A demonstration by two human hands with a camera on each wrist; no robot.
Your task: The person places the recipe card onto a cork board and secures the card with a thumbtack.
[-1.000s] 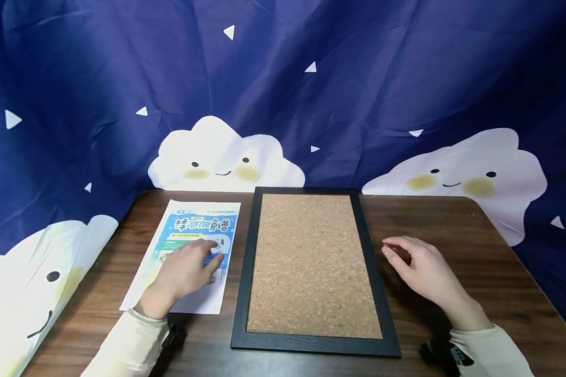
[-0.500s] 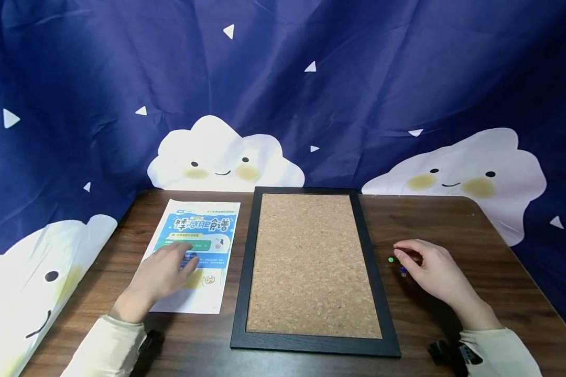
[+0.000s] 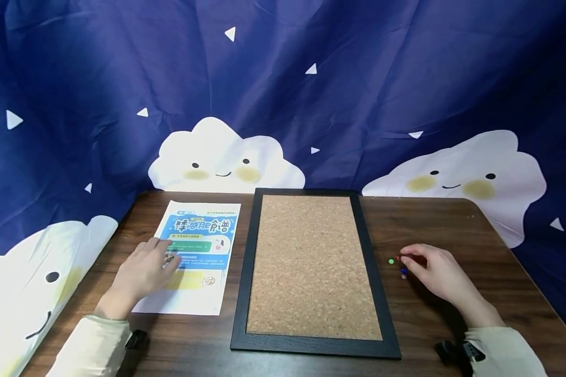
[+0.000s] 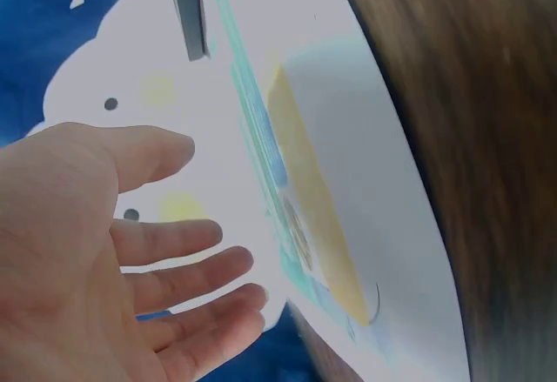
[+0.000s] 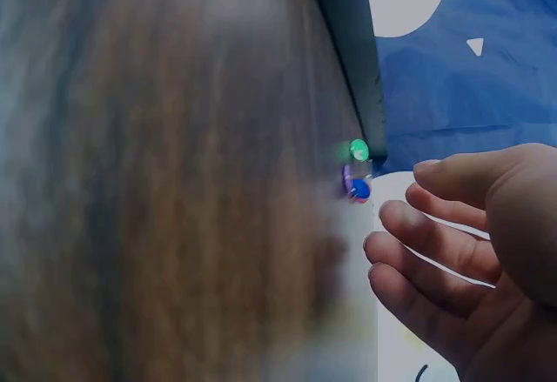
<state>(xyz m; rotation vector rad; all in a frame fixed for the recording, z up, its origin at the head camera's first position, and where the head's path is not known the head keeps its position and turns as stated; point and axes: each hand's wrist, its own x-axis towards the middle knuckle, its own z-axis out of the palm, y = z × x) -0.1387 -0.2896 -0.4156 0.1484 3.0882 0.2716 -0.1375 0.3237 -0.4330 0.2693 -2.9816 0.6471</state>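
Observation:
My left hand [image 3: 139, 272] hovers over the left side of a printed sheet of paper [image 3: 198, 301], its fingers relaxed and holding nothing. Blue, green and yellow blocks with text and small pictures are printed on the sheet. To the right lies a cork board [image 3: 313, 267] in a black frame. Beyond its right edge, my right hand [image 3: 438, 275] is beside several small coloured thumbtacks, including a green thumbtack [image 3: 391, 261] and a blue thumbtack [image 3: 403, 270]. A red one [image 3: 398, 258] shows right at its fingertips. In the right wrist view the thumb and fingers stand apart with nothing between them.
A brown wooden table [image 3: 453, 225] bears everything. Behind it hangs a dark blue curtain [image 3: 339, 104] printed with white clouds and triangles. A black device [image 3: 459, 351] is strapped at the right wrist, and another [image 3: 137, 339] at the left.
My left hand has slid left and back over the sheet, uncovering more print. My right hand has drawn back to the right, exposing the thumbtacks. Board and paper stay put.

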